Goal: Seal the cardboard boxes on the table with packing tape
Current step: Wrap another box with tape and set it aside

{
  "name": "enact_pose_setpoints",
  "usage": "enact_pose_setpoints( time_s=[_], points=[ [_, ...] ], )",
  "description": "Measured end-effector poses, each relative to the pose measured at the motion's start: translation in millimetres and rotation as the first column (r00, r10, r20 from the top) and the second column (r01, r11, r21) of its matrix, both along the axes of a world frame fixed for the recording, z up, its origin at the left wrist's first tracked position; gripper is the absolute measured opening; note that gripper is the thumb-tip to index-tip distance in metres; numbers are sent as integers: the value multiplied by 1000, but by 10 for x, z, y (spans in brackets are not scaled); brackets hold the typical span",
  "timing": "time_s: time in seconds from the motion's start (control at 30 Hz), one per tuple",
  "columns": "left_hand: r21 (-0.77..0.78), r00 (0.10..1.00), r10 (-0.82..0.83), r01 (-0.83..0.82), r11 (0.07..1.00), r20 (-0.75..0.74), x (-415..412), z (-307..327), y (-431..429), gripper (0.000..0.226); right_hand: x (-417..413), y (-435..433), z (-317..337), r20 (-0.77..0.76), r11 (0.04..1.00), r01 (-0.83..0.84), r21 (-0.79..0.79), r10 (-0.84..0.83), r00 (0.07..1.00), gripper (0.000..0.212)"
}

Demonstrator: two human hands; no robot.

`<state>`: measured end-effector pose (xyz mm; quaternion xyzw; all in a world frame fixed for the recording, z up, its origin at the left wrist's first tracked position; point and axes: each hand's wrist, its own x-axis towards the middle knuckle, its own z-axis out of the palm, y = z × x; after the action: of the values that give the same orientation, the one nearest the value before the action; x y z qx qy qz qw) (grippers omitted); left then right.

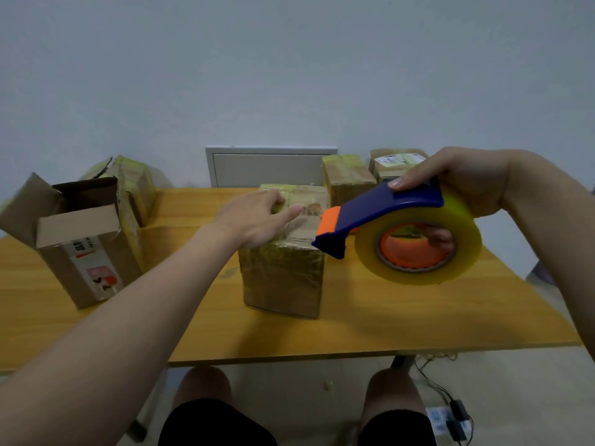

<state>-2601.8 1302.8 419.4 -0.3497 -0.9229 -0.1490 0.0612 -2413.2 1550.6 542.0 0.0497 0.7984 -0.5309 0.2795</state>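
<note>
While the left hand presses flat-fingered on the taped centre box and the right hand grips the tape dispenser, the nine-o'clock box is unsealed.

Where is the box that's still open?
In the head view, the open box sits at the table's left end, in front of a taped box.
</note>
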Motion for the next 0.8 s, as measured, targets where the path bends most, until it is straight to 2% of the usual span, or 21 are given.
enact_pose_setpoints(
  time_s=[0.2, 0.33, 0.5, 0.73, 0.8],
  points=[
    [-34, 1000, -4, 4, 999, 8, -21, 16, -45, 85, 96, 141, -70, 2, 1000, 28, -9, -28, 1000, 79],
    [-52, 1000, -22, 22, 998, -6, 18, 29, -16, 107, 195, 268, -82, 34, 999, 33, 9, -33, 999, 65],
    [-33, 999, -43, 44, 998, 17, 52, 53, -28, 127, 182, 245, -151, 28, 999, 30, 12, -30, 999, 67],
    [-162, 999, -45, 50, 986, 30, 57, 92, -26, 139, 164, 238, -231, 27, 998, 43, 41, -44, 999, 69],
    [-183, 997, -70, 76, 980, 38, 66, 101, -34, 137, 141, 214, -234, 21, 997, 38, 69, -40, 999, 65]
  ],
)
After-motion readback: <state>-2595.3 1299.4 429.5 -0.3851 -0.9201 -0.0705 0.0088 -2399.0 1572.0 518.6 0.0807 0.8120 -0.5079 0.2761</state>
